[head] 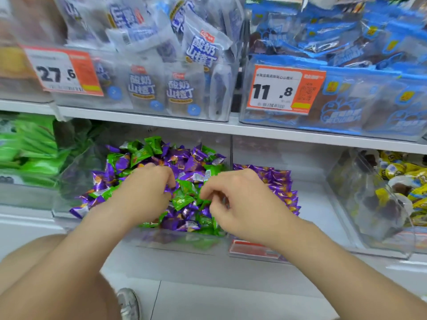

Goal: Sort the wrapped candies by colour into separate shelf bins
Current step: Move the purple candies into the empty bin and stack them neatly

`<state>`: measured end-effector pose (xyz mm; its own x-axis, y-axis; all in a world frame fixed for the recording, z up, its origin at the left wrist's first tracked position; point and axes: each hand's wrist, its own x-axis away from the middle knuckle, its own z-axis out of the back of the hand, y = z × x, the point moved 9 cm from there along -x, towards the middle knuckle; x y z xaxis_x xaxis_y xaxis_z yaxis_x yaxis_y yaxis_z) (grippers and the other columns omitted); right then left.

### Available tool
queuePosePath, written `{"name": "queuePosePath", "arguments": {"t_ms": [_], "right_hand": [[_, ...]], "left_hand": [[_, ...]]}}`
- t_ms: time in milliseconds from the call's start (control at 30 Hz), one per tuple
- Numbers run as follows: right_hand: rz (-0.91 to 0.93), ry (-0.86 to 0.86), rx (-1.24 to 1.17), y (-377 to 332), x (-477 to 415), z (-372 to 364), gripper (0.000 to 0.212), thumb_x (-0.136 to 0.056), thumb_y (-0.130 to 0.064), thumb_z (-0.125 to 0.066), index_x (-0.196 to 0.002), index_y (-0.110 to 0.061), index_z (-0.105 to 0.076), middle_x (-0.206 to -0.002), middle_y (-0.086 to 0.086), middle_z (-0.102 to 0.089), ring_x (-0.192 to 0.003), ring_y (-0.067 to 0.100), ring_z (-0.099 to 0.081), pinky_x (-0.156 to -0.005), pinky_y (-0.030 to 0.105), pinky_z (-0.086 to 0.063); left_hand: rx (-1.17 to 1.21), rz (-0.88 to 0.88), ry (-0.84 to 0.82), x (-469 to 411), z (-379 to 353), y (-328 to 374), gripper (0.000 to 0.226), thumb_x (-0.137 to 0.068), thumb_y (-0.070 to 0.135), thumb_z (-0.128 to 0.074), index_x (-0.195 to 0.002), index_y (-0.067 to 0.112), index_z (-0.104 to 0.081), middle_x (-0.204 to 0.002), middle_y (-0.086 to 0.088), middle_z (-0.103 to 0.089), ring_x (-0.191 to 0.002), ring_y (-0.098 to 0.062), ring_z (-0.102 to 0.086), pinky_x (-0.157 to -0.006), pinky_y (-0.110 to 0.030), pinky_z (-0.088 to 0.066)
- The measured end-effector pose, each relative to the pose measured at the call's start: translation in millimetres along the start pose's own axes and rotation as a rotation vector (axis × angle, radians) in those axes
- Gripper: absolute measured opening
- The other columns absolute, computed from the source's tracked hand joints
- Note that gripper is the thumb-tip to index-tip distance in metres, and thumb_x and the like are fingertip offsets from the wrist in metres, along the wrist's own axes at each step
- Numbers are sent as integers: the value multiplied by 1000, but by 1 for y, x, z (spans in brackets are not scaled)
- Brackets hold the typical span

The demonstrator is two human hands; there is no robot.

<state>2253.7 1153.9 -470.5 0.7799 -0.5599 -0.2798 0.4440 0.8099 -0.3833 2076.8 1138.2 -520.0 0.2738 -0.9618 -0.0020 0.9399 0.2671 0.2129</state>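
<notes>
A clear mixed bin (180, 244) on the lower shelf holds a heap of purple candies (184, 159) and green candies (182, 200). My left hand (145, 190) hovers over the heap's left half. Its fingers curl down into the wrappers, and the hand hides whatever is under them. Over the bin's right edge, my right hand (242, 204) has its fingers curled, and thumb and fingertips pinch a small wrapped candy whose colour I cannot make out. The neighbouring right bin (318, 204) holds only purple candies (277, 181).
A clear bin of yellow-wrapped sweets (397, 181) stands at the far right, and green packets (34, 144) lie at the left. The upper shelf (161, 120) carries bins of bagged snacks with price tags (277, 88). My knee and a shoe (129, 303) are on the floor below.
</notes>
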Motion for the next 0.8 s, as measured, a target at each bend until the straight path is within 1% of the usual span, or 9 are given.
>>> {"name": "queuePosePath", "arguments": {"t_ms": [100, 167, 267, 333, 433, 500, 567, 667, 800], "right_hand": [[-50, -34, 123, 11, -27, -26, 28, -87, -14, -55, -103, -24, -75, -94, -2, -75, -90, 24, -70, -82, 41, -59], [-103, -37, 215, 18, -45, -37, 22, -89, -15, -53, -102, -20, -70, -92, 5, -73, -89, 32, -69, -75, 42, -58], [-167, -57, 290, 22, -68, -46, 4, -96, -11, -55, -100, -12, -56, -99, 10, -64, -94, 34, -64, -67, 35, -42], [-165, -47, 314, 22, -83, -49, 16, -95, -6, -57, -111, -9, -55, -108, 14, -61, -100, 36, -63, -70, 34, -35], [-125, -75, 276, 28, -104, -60, 43, -93, -2, -57, -135, -8, -52, -118, 18, -61, -105, 41, -63, -75, 38, -44], [-132, -140, 297, 35, -110, -72, 44, -92, -3, -58, -135, -14, -53, -113, 17, -61, -102, 42, -64, -76, 43, -53], [-154, -149, 378, 41, -115, -76, 33, -91, -7, -64, -122, -16, -58, -108, 13, -62, -100, 41, -66, -74, 45, -56], [-189, -103, 435, 45, -120, -72, 15, -88, -8, -70, -97, -15, -60, -92, 8, -54, -94, 39, -66, -68, 38, -47], [-208, -6, 345, 51, -121, -59, 17, -91, -11, -68, -99, -23, -74, -89, 7, -65, -91, 36, -66, -69, 34, -47]], "left_hand": [[-112, 83, -120, -4, -11, -31, 41, -91, 36, -71, -122, 15, -55, -120, -13, -52, -113, -38, -58, -95, -47, -51], [-110, 81, -181, -5, -19, -34, 45, -94, 39, -69, -122, 11, -47, -128, -16, -47, -119, -41, -55, -99, -49, -50], [-43, 21, -95, -13, -14, -23, 48, -97, 30, -67, -132, 10, -41, -128, -13, -44, -119, -39, -55, -98, -50, -49], [3, -33, -41, -22, -9, -16, 53, -99, 23, -62, -145, 15, -38, -130, -13, -46, -121, -40, -55, -99, -52, -49], [41, -81, -69, -35, -15, -14, 60, -99, 15, -56, -153, 30, -37, -123, -12, -49, -113, -40, -60, -97, -52, -51], [-24, -89, -67, -41, -20, -16, 55, -98, 13, -57, -149, 29, -46, -123, -12, -52, -112, -38, -62, -95, -49, -53], [-71, -86, -5, -46, -18, -19, 41, -97, 19, -63, -138, 22, -58, -118, -12, -60, -110, -36, -64, -91, -49, -56], [-23, -57, 104, -48, -9, -21, 31, -92, 22, -72, -121, 19, -62, -102, -8, -66, -96, -35, -67, -79, -48, -58], [50, -40, 198, -43, -2, -19, 24, -86, 17, -75, -106, 24, -63, -94, -4, -67, -89, -33, -66, -70, -41, -55]]}}
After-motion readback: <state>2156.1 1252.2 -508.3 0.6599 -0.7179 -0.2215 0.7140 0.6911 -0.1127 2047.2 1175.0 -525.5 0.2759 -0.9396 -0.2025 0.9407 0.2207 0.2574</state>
